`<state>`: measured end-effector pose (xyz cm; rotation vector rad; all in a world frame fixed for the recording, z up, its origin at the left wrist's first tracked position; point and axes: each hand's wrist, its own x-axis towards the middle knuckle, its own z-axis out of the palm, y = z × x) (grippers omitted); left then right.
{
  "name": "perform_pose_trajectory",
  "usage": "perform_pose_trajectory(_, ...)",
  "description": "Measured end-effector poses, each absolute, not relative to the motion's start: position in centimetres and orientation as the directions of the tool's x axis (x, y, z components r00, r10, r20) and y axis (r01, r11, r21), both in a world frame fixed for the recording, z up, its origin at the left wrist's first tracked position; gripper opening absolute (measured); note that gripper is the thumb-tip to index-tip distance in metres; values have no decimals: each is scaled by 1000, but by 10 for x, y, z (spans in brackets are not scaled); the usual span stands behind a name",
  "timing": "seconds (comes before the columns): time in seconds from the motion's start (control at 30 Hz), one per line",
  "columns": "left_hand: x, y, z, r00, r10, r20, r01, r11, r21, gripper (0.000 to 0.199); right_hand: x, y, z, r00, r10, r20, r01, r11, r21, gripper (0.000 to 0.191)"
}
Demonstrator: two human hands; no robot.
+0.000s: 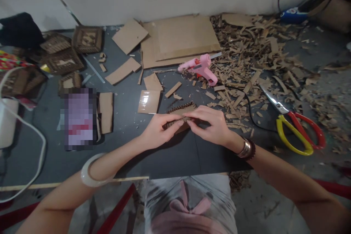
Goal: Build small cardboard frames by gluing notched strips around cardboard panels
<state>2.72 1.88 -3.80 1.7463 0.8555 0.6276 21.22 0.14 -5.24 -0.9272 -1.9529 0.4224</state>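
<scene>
A small cardboard piece (182,110) with corrugated edging along its back is between my hands near the table's middle. My left hand (161,128) pinches its left and front edge with thumb and fingers. On the other side, my right hand (210,123) grips the front right edge, its fingertips close to those of the left. Fingers hide part of the near edge. Just behind lie a square cardboard piece with shiny tape (148,101) and a narrow strip (173,89). A pink glue gun (201,68) rests behind my right hand.
Scissors with red and yellow handles (294,128) lie at the right. Cardboard scraps (246,55) cover the back right. Large cardboard sheets (186,36) lie at the back. Corrugated cardboard pieces (64,61), a blurred-out phone (80,119) and a white cable (41,139) are at the left.
</scene>
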Motion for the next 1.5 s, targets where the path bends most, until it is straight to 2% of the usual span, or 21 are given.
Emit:
perform_pose_trajectory(0.3,27,15,-40,615,765,190,298,-448,843,22,208,-1,-56,-243,767,595,481,627,-612,7)
perform_pose_trajectory(0.4,29,14,-41,655,722,224,304,-523,796,23,207,-1,-54,-230,777,585,503,610,-613,11)
perform_pose_trajectory(0.5,30,14,-40,630,756,178,318,-461,828,22,209,-1,-50,-189,795,576,527,577,-623,13)
perform_pose_trajectory(0.63,29,16,-36,543,839,-18,292,-169,941,23,212,-2,-45,-143,793,592,548,562,-620,13)
perform_pose_trajectory(0.73,28,18,-35,555,821,-134,238,-2,971,26,213,-2,-47,-228,733,641,549,640,-537,15)
perform_pose_trajectory(0.8,28,18,-34,569,808,-155,218,34,975,28,213,-2,-49,-269,703,658,561,670,-486,13)
perform_pose_trajectory(0.9,29,18,-33,572,810,-129,215,3,977,29,213,-2,-51,-291,700,652,561,677,-476,11)
perform_pose_trajectory(1.1,28,19,-34,568,819,-85,215,-48,976,27,213,-3,-53,-306,740,599,524,656,-543,24)
perform_pose_trajectory(1.3,28,19,-34,569,818,-77,236,-72,969,27,212,-2,-56,-294,767,570,512,630,-584,20)
perform_pose_trajectory(1.5,27,20,-36,580,812,64,284,-275,918,24,211,-1,-56,-267,803,533,490,589,-643,15)
